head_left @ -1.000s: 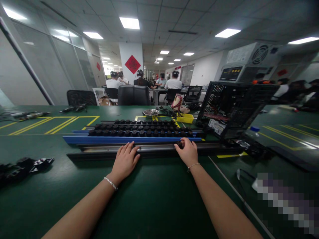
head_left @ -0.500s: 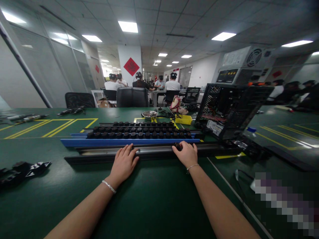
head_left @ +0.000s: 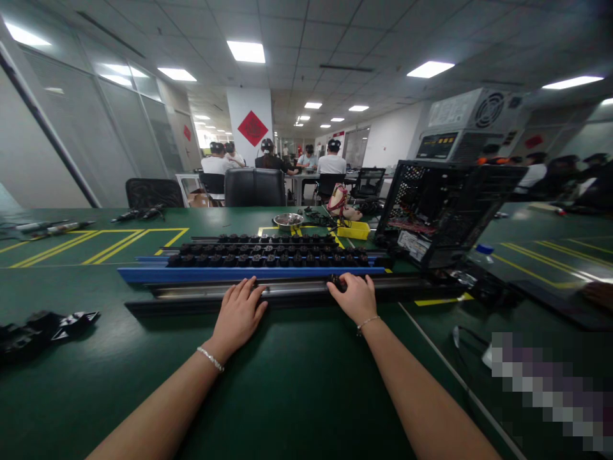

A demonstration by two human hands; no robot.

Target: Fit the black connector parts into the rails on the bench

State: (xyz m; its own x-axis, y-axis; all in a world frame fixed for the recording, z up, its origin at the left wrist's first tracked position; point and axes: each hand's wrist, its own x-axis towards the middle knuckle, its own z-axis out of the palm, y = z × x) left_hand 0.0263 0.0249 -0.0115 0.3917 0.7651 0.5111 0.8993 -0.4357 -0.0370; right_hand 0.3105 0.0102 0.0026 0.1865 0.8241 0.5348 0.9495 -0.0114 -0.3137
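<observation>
A long black rail with a shiny metallic channel lies crosswise on the green table. My left hand spans it left of centre, fingertips over the far side and thumb at the near side, steadying it. Farther right, my right hand pinches a small black part at the channel, thumb and forefinger bent round it. Most of that part is covered by the fingers. Just behind the rail is a blue rail, and beyond it stand rows of small black round parts.
An open computer case carrying power supply units stands on the right. Behind the rows are a metal bowl and a yellow tray. Black parts lie at the left. Several people sit at tables farther back.
My right hand has shifted slightly left along the rail with the small black part. My left hand stays in place on the rail. The view has tilted slightly.
</observation>
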